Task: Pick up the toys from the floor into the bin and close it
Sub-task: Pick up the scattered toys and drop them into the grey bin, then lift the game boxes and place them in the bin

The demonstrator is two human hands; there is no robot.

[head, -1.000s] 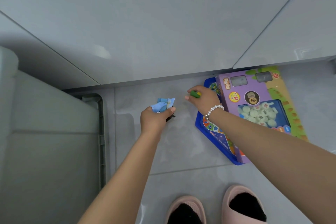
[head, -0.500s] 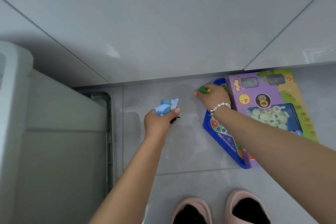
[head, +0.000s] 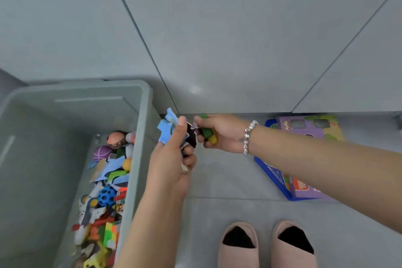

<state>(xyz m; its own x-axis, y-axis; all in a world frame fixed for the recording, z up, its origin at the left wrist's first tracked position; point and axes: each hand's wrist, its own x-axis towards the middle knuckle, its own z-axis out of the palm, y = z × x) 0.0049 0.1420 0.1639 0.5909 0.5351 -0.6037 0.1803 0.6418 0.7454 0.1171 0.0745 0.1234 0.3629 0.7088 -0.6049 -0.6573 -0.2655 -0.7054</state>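
We look down at our two hands in the middle of the frame, held just to the right of the open gray bin. Our left hand has its thumb and fingers curled around a bunch of flat blue puzzle pieces, and a dark piece sticks out beside them. Our right hand is touching that dark piece with its fingertips, and a small green and yellow toy is tucked in its curled fingers. A bead bracelet sits on the right wrist. The bin fills the lower left of the frame, and many colorful toys lie piled along its right side. On the floor at the right lies a purple toy box on top of a blue box. At the bottom of the frame we see two pink slippers.
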